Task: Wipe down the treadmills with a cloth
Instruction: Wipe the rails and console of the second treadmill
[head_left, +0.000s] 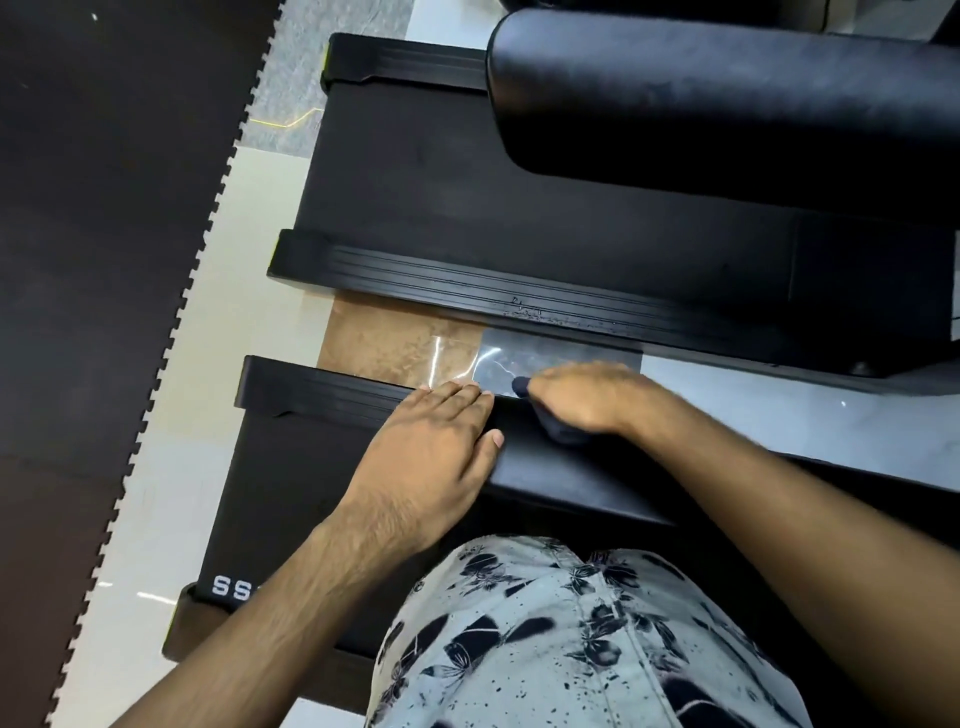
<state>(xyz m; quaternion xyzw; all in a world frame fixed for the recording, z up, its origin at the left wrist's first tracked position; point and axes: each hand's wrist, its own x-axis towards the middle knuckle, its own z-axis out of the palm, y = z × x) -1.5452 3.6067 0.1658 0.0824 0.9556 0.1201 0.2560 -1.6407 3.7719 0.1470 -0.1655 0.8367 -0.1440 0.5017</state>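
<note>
Near treadmill (291, 499) side rail mid-wipe: dark cloth (558, 427) bunched in right hand (587, 397) and pressed on rail; left hand (431, 452) laid flat, fingers straight; far treadmill (519, 208) judged not yet done; water spots seen.

Left hand (434, 441) flat on treadmill (291, 493), right hand (582, 397) gripping cloth (563, 434)

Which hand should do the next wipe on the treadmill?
Probably the right hand. It already grips the dark cloth against the near treadmill's black bar. The left hand lies flat beside it with straight fingers, holding nothing.
</note>
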